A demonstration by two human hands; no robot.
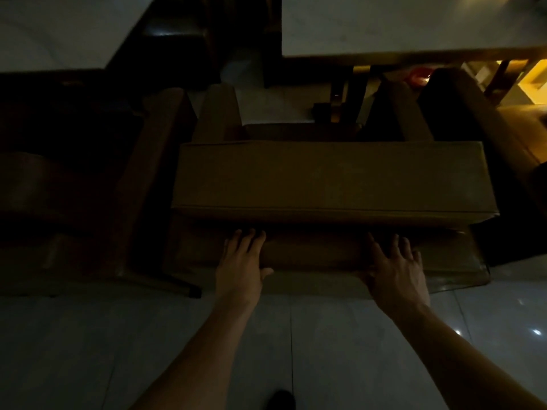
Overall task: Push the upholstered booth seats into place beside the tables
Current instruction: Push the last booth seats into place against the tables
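Observation:
In the dim light a brown upholstered booth seat [331,179] stands right in front of me, seen from behind and above, its two arms reaching toward a pale table [414,25] at the upper right. My left hand [241,261] lies flat against the seat's back panel, fingers straight and pointing forward. My right hand [395,264] presses the same panel further right, fingers spread. A second pale table [53,28] shows at the upper left.
Another brown booth seat [124,187] stands close on the left, its dark foot [194,291] on the floor. A further seat [485,119] sits at the right. The table's wooden legs [340,96] stand beyond the seat. Glossy tiled floor [325,350] lies under my arms.

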